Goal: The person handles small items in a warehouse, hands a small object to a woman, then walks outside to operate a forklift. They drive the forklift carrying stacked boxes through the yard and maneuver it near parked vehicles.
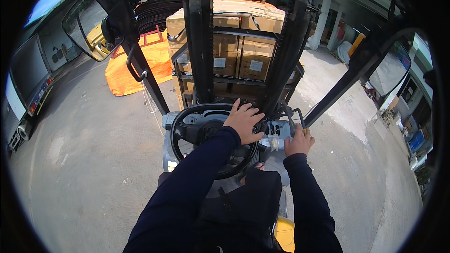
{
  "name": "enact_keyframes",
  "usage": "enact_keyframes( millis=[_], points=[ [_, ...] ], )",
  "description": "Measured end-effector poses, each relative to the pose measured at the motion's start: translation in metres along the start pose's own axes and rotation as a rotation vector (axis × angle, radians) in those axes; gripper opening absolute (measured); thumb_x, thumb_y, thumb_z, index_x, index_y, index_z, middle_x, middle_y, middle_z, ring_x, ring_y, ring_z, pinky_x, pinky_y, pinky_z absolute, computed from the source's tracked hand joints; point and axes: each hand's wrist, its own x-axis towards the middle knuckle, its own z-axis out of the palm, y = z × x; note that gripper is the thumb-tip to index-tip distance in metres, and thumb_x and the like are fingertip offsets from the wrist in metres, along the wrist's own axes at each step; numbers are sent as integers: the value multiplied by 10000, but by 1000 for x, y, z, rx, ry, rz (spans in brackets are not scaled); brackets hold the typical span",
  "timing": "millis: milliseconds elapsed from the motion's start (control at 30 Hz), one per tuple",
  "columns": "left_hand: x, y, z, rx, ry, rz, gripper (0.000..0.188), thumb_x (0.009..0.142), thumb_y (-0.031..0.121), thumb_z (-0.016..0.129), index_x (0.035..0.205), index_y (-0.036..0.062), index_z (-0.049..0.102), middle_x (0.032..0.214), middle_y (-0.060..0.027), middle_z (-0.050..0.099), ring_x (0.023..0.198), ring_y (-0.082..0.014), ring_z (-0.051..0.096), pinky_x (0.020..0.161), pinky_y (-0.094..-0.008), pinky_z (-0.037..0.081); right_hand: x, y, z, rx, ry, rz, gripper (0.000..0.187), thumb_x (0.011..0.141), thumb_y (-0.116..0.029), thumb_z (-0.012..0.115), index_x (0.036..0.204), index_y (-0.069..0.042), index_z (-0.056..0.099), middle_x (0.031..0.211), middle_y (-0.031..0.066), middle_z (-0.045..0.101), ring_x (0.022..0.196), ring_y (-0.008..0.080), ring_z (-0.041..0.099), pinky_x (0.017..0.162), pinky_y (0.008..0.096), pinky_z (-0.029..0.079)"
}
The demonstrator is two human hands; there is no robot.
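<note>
I sit at the controls of a forklift. My left hand [243, 122] lies palm down across the right side of the black steering wheel [174, 133], its fingers spread and stretched out. To the right of the wheel, my right hand [299, 141] is curled over a control lever [304, 131], which it mostly hides. A small clear plastic bag [274, 142] hangs from the dash between the hands. Beyond the wheel rises the black mast [200, 47]. Behind the mast stands a stack of cardboard boxes [225, 61], bound with dark straps, against the load frame [243, 32].
An orange tarp [136, 68] covers a pile left of the boxes. A truck [28, 79] is parked at far left. Mirrors [89, 28] flank the cab posts. White pillars [321, 21] and a yellow post [357, 44] stand at the right, by a building.
</note>
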Motion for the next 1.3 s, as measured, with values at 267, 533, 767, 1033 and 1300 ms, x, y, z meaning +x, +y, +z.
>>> enact_keyframes(
  millis=[267,533,767,1033,1300],
  points=[
    [-164,128,-112,-2,-62,240,603,816,509,635,1283,129,654,1394,-88,577,1422,-300,381,1223,-558,92,-168,3,-155,36,100,-38,575,794,-228,689,1326,-76,537,1144,176,674,1328,406,461,1058,570,265],
    [-358,252,-208,-178,51,284,573,741,389,741,1272,186,668,1561,-159,372,1482,-398,252,1191,-602,146,-323,0,-299,7,88,-45,587,793,-243,685,1337,-93,525,1159,162,672,1322,400,457,1059,567,279],
    [-448,275,-227,-193,28,70,635,696,386,784,1292,213,646,1554,-220,349,1460,-453,260,1149,-656,149,-341,9,-340,38,86,-55,593,810,-253,666,1358,-97,503,1177,139,664,1348,399,429,1069,579,269],
    [-432,255,-209,-171,108,-91,712,605,329,815,1270,128,660,1484,-223,454,1420,-450,344,1145,-645,220,-281,29,-309,27,37,-43,577,816,-235,652,1354,-96,498,1154,146,662,1337,412,439,1063,592,269],
    [-363,248,-162,-40,172,-155,758,687,338,765,1405,203,561,1545,-210,396,1449,-453,307,1170,-627,165,-178,74,-253,125,69,-192,586,810,-225,660,1356,-92,495,1140,176,659,1318,429,446,1059,601,272]
  ],
)
